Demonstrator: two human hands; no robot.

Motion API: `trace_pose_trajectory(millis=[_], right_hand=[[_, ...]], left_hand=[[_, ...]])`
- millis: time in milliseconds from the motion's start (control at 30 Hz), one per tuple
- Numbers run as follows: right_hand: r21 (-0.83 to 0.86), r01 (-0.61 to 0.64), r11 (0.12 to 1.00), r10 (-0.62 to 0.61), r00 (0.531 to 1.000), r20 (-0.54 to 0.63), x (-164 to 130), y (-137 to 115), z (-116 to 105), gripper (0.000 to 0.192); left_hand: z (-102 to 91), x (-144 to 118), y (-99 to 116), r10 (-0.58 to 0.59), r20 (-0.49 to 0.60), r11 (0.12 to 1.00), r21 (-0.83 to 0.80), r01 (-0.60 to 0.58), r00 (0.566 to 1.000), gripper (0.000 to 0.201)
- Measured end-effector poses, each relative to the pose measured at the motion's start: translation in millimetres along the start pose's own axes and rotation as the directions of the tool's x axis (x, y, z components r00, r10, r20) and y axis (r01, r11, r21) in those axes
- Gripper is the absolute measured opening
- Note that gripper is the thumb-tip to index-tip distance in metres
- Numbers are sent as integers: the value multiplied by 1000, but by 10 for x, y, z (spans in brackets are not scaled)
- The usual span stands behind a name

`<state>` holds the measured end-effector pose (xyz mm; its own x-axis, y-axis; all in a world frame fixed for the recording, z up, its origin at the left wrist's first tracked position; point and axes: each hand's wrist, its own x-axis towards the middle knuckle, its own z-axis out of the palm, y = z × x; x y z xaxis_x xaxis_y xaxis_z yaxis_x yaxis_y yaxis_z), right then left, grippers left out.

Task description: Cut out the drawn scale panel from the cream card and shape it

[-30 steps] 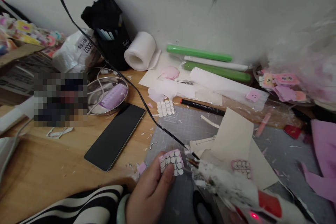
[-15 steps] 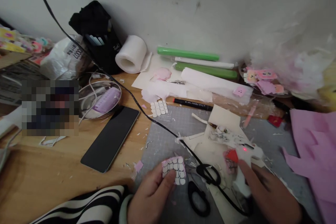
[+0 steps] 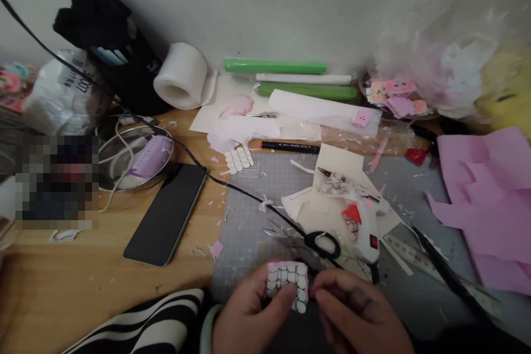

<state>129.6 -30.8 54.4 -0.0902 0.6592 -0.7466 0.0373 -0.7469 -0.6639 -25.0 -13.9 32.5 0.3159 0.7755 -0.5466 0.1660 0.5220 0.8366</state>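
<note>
My left hand (image 3: 249, 315) pinches a small pink paper piece (image 3: 287, 282) covered with white scale shapes outlined in black, low over the grey cutting mat (image 3: 257, 215). My right hand (image 3: 357, 318) has its fingertips against the right edge of that piece. A white glue gun (image 3: 360, 221) with a red light lies on cream paper just beyond my hands, its black cord (image 3: 186, 149) running off to the upper left. Black-handled scissors (image 3: 315, 243) lie between the gun and the piece.
A black phone (image 3: 166, 213) lies on the wooden desk to the left. A metal bowl (image 3: 128, 157), a black pen pouch (image 3: 112, 50) and a white roll (image 3: 180, 77) stand behind. Green rolls (image 3: 276, 66), a black marker (image 3: 290, 147), pink paper (image 3: 489, 193) and a ruler (image 3: 415, 257) fill the right.
My right hand has let go of the glue gun, which now lies on the cream paper, and has come in to the scaled piece. The view has shifted right and down.
</note>
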Motion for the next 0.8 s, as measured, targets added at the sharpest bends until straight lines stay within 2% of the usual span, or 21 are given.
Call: trace_pose_trajectory(millis=[100, 233, 467, 800], right_hand=[[49, -52, 997, 45, 990, 130, 101, 72, -24, 37], [90, -67, 994, 49, 980, 194, 142, 86, -76, 39], [100, -69, 993, 45, 975, 219, 131, 75, -90, 33], [53, -76, 996, 64, 978, 197, 106, -17, -76, 27]], left_hand=[[-8, -24, -46, 30, 7, 997, 70, -30, 1000, 27], [10, -7, -44, 116, 45, 986, 118, -120, 992, 18], [22, 27, 20, 138, 75, 969, 196, -151, 988, 14], [49, 32, 91, 121, 13, 971, 204, -121, 993, 17]])
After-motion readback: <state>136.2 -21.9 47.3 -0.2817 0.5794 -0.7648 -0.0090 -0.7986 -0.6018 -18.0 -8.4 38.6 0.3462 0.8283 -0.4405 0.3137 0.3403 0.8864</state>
